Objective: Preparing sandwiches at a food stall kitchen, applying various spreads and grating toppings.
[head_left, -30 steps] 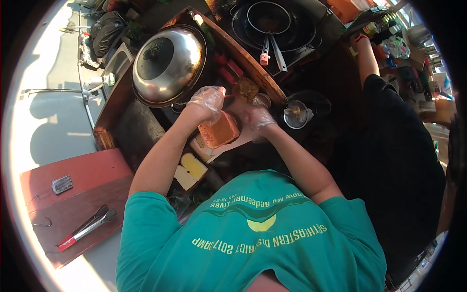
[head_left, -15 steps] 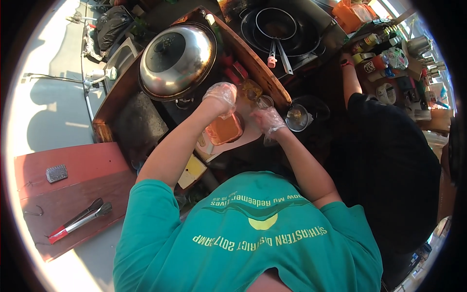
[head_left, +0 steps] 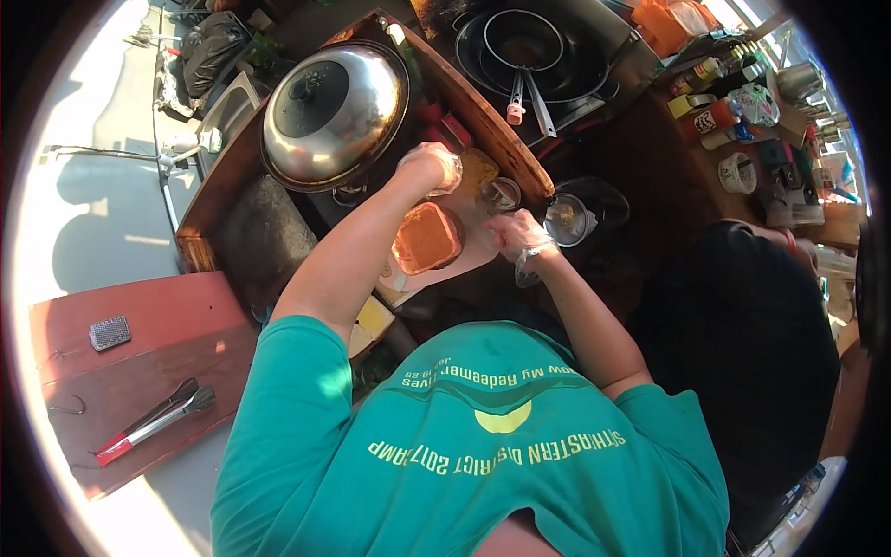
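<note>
My left hand (head_left: 432,171), in a clear plastic glove, hangs past a squarish container (head_left: 429,239) of orange-brown contents. Its fingers curl inward, and whatever they grip is hidden. My right hand (head_left: 522,238), gloved the same way, is over the right side of a pale cutting board (head_left: 475,249). Those fingers are bent together too, and I cannot make out anything in them. Between and beyond the hands are a yellowish mass of food (head_left: 481,169) and a small round clear container (head_left: 504,193). A round metal-rimmed vessel (head_left: 568,220) stands just right of my right hand.
A large domed lid (head_left: 336,116) covers a pan at the back left. Beyond a wooden partition (head_left: 497,121) sit dark pans (head_left: 529,60) on a stove. Tongs (head_left: 158,422) and a small grater (head_left: 109,332) lie on a red board. A co-worker in black (head_left: 742,353) stands close on my right.
My left hand has drawn slightly away from the orange-brown container, uncovering more of it. My right hand has shifted a little right. The co-worker has pulled an arm back from the far counter and turned.
</note>
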Tool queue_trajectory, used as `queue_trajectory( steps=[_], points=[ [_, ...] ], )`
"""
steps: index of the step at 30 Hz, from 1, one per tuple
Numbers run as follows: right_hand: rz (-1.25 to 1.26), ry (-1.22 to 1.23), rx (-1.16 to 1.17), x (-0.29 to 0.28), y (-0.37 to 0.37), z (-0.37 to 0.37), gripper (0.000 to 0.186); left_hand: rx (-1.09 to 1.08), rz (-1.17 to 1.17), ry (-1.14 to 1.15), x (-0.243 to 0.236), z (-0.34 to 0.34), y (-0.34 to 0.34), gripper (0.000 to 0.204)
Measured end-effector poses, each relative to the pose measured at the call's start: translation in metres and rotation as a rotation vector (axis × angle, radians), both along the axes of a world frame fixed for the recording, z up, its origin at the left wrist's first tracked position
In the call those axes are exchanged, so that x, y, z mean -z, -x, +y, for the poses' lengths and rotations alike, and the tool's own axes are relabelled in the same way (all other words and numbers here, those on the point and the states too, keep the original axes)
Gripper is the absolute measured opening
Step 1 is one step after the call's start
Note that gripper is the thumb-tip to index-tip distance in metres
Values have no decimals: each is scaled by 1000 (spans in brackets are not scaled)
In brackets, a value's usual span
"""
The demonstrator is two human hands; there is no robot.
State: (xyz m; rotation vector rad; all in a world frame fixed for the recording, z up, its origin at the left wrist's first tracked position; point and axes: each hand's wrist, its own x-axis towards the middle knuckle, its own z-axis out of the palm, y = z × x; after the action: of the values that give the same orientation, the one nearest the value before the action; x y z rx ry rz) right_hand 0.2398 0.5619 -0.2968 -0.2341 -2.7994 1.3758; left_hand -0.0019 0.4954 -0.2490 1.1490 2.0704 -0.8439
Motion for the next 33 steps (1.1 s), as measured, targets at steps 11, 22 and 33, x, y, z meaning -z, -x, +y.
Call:
queue_trajectory(
  steps=[11,22,33],
  points=[
    [-115,98,19,5,12,9,20,-319,14,-441,-132,-55,-39,22],
    [-334,1402,718,-95,11,-14,33,-87,-41,-1468,-67,-145,-87,16],
    [61,197,592,-47,-14,-18,13,-75,200,-1624,-119,-165,-130,36]
  ],
)
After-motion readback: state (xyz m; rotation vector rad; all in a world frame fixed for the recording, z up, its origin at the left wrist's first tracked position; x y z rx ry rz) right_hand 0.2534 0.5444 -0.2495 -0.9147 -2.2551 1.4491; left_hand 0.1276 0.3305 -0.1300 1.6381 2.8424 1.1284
